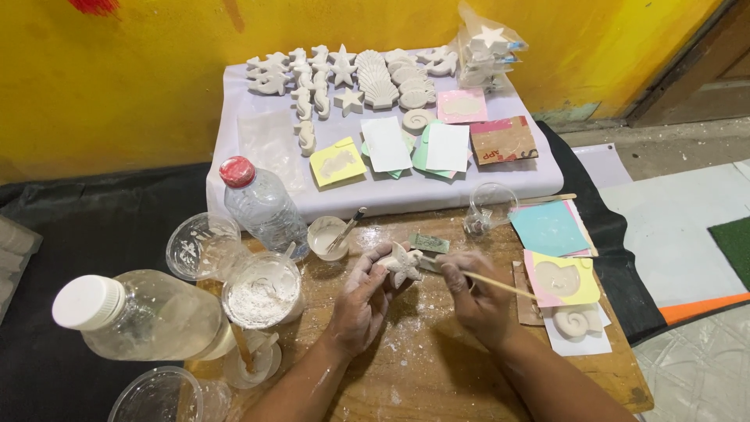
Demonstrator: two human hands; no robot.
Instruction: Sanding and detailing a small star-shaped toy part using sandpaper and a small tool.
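Raised white board [539, 176] along the worktop's far edge carries the finished stock: rows of white plaster casts [344, 74], mostly starfish, seahorses, scallop shells and spiral shells, filling its far half. Near half of the board holds coloured paper squares [387, 144], a few with a cast or residue on them. Judging by that, most of the batch is already cast and set out.

Wooden worktop [437, 367], dusted with white powder. Left edge: large clear bottle with white cap [141, 316] lying on its side, upright bottle with red cap [262, 205], tub of white powder [262, 293], empty clear cups. Right edge: more paper squares, with a shell cast on a yellow-pink sheet [558, 279] and a spiral shell cast [574, 322] nearer the front. These look not yet moved to the board.

Centre, towards the far edge: small white cup with a tool in it [326, 236].

Left hand [361, 301] closed around a starfish cast [402, 263], held just above the worktop centre. Right hand [473, 293] pinched narrow on a thin wooden stick [500, 283], tip at the starfish edge. Looks like cleanup or trimming of this one piece is in progress, so at least three pieces appear left.
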